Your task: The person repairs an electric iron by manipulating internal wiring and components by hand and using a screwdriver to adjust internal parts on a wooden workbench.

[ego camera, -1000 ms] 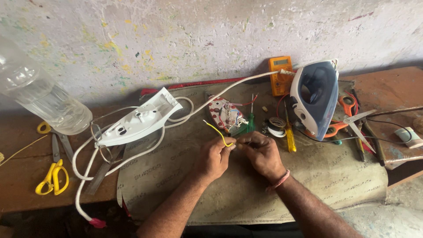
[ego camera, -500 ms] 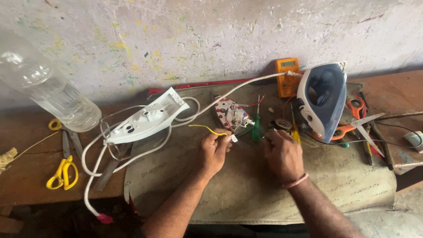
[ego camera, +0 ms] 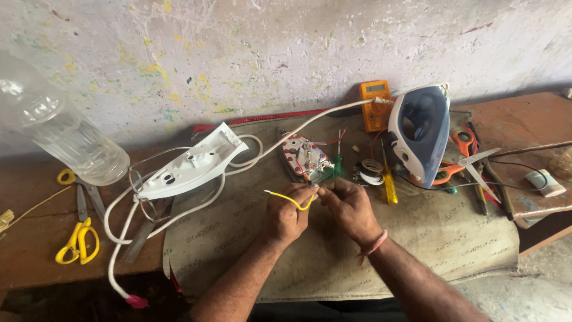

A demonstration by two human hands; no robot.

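My left hand (ego camera: 285, 216) and my right hand (ego camera: 348, 206) meet over a worn mat (ego camera: 453, 238), both pinching a short yellow wire (ego camera: 290, 199) that curves out to the left. Just beyond my fingers lies the opened iron base with exposed wiring (ego camera: 305, 158) and a green-handled screwdriver (ego camera: 338, 162). A blue and white iron body (ego camera: 420, 132) stands upright to the right. Its white cover (ego camera: 192, 165) lies to the left with a white cord (ego camera: 179, 209) looped around it.
An orange multimeter (ego camera: 375, 102) leans on the wall. A tape roll (ego camera: 372, 169), a yellow screwdriver (ego camera: 389, 186) and orange scissors (ego camera: 456, 155) lie at the right. A clear plastic bottle (ego camera: 59, 134), yellow scissors (ego camera: 77, 241) and pliers (ego camera: 80, 194) are at the left.
My right hand has come back to the left and taken hold of the yellow wire together with my left hand. The view has shifted slightly.
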